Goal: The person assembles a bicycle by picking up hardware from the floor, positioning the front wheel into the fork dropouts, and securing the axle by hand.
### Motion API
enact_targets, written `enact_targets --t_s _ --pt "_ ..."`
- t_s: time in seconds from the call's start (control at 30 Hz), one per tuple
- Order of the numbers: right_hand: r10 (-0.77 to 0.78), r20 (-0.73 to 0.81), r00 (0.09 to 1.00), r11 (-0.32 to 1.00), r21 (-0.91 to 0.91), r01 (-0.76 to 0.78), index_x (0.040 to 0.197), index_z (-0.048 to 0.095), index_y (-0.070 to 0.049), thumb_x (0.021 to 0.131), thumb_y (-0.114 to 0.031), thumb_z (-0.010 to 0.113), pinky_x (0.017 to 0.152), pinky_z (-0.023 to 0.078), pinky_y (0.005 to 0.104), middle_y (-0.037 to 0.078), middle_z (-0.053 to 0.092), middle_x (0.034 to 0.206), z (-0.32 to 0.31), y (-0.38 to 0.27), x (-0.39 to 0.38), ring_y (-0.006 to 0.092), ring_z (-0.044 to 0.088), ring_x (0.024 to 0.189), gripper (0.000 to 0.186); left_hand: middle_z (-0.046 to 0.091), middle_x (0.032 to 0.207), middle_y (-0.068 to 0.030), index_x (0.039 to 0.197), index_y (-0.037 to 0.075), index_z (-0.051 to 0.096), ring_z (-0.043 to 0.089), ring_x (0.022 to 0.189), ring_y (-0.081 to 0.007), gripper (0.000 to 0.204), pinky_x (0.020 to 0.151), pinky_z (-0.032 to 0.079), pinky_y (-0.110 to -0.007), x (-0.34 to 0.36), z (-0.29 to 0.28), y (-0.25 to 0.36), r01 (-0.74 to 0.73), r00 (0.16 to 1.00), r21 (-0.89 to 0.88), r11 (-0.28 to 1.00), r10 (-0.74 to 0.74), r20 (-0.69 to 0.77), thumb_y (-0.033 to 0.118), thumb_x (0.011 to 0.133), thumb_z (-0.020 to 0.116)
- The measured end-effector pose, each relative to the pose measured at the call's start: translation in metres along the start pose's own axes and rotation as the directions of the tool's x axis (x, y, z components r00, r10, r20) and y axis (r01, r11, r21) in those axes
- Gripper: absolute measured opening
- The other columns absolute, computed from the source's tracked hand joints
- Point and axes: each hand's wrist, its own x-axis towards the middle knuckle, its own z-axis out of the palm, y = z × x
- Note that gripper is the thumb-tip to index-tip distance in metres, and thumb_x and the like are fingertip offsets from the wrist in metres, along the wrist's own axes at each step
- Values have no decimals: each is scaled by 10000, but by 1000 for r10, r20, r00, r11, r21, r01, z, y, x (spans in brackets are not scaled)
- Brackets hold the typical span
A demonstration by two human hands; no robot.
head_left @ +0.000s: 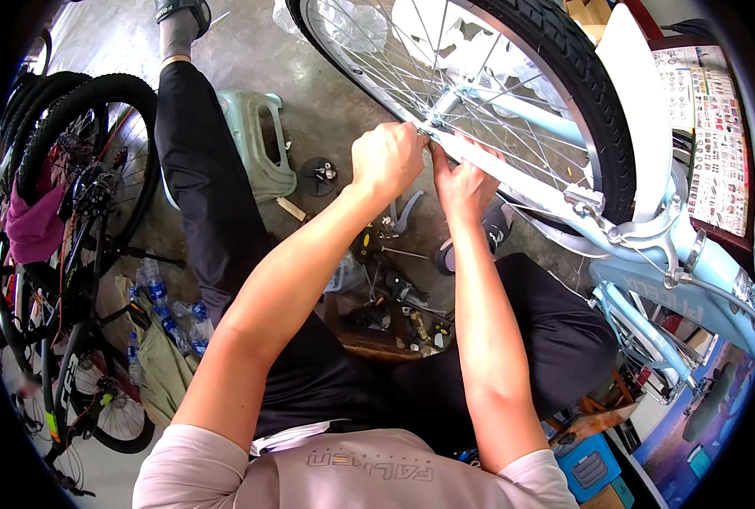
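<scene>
A light-blue and white bicycle lies tilted in front of me, its front wheel [602, 106] at the upper right. My left hand [386, 159] is closed in a fist at the tip of the white fork leg [517, 176], beside the wheel's hub [442, 106]. What its fingers pinch is hidden. Just to the right, my right hand [465, 182] is closed round the same fork leg near its end, the thumb pressed close to the left fist. Farther up the fork sits a silver rim brake [661, 231].
Several bicycles [85, 161] stand at the left. A pale green plastic stool [259, 148] lies beyond my left leg. Loose tools and small parts [403, 288] are scattered below my hands. Water bottles [169, 318] lie at the lower left, and a blue box [589, 467] is at the lower right.
</scene>
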Motion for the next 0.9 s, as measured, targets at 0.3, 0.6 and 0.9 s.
enact_targets --t_s 0.3,0.6,0.9 --pt "-7 3 1000 1000 8 7 1134 712 -131 851 -400 753 1048 394 498 36 716 1077 -6 -3 2 261 647 1019 393 700 815 -47 952 0 724 676 723 -148 379 641 564 -333 14 -3 -18 445 860 -628 638 -110 498 362 995 621" --pt "-21 -9 1000 1000 22 21 1128 711 -134 861 -422 744 1058 384 496 29 715 1074 -1 -2 2 257 648 1021 394 651 975 -43 1080 21 640 644 842 -167 369 709 566 -386 12 -10 -21 651 751 -731 204 -38 659 378 1037 559" --pt "-45 -23 999 999 26 46 1122 720 -98 856 -404 753 1023 401 472 71 723 1034 -3 -1 3 281 651 1001 407 720 873 -186 896 -22 698 718 812 -339 314 699 566 -436 3 2 -6 70 994 -177 982 -53 98 249 977 563"
